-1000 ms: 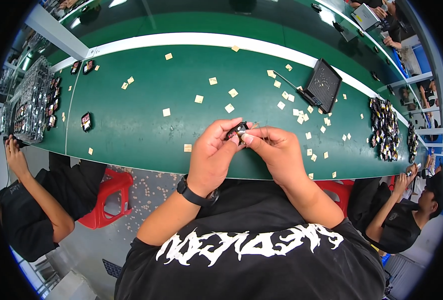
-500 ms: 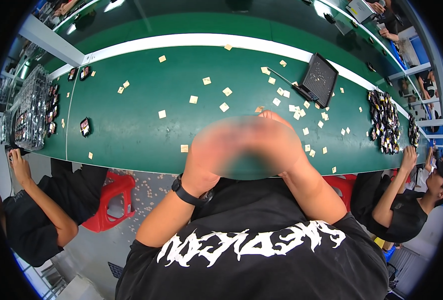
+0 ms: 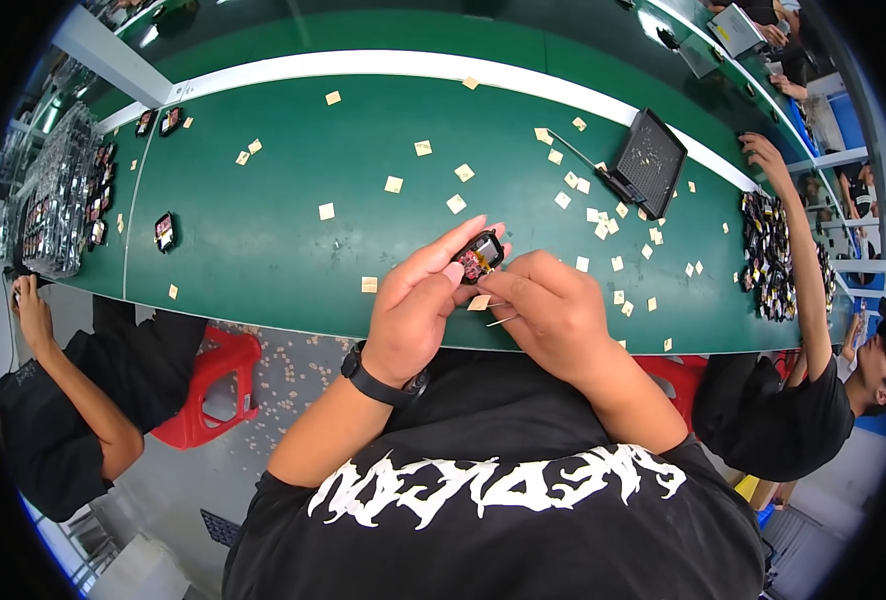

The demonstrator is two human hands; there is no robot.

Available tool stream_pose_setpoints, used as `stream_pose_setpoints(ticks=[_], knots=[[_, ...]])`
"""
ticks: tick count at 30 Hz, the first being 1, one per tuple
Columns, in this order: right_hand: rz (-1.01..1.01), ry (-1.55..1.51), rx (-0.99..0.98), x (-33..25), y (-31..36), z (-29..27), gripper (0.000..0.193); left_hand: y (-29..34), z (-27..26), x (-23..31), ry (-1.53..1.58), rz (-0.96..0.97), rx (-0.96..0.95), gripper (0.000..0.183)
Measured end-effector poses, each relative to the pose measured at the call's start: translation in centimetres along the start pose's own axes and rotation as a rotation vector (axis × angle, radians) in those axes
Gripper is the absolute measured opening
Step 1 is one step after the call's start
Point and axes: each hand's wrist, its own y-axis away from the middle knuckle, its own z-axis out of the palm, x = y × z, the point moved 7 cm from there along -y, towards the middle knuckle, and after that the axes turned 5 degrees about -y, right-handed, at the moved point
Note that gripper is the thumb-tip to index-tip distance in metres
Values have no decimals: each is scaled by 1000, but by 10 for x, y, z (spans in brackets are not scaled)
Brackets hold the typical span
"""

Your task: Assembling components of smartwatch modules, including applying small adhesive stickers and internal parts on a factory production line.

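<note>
My left hand (image 3: pixel 418 310) is closed round a small black device housing (image 3: pixel 479 256), tilted upward, with pink and yellow parts showing in its open face. My right hand (image 3: pixel 553 312) is pinched at the near edge of the housing. Out of its fingers stick two thin metal prongs (image 3: pixel 501 313), which look like tweezers. Just below the housing, between the hands, is a cream paper square (image 3: pixel 479 302); which fingers touch it I cannot tell.
Cream paper squares lie scattered over the green bench (image 3: pixel 263 210). A black mesh tray (image 3: pixel 651 160) with a thin rod stands back right. Housings pile up right (image 3: pixel 771 255), and one sits left (image 3: pixel 165 232). Clear stacked trays (image 3: pixel 58 210) stand far left. Co-workers sit on both sides.
My hands were blurred before; now the housing shows in them. The co-worker at the right has stretched an arm forward over the bench. The view has shifted slightly.
</note>
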Motion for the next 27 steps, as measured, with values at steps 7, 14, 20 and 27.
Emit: stream_pose_setpoints(ticks=[7, 14, 20, 27], knots=[[-79, 187, -85, -3, -5, 4, 30, -2, -8, -11, -131, 19, -12, 48], [-186, 305, -91, -8, -7, 12, 27, -1, -8, -1, -224, 4, -14, 46], [-205, 353, -128, -16, -10, 15, 28, -2, -9, 0, -187, 5, -12, 44], [-156, 327, -185, -21, -18, 16, 25, 1, -12, -7, -173, -113, -36, 42]])
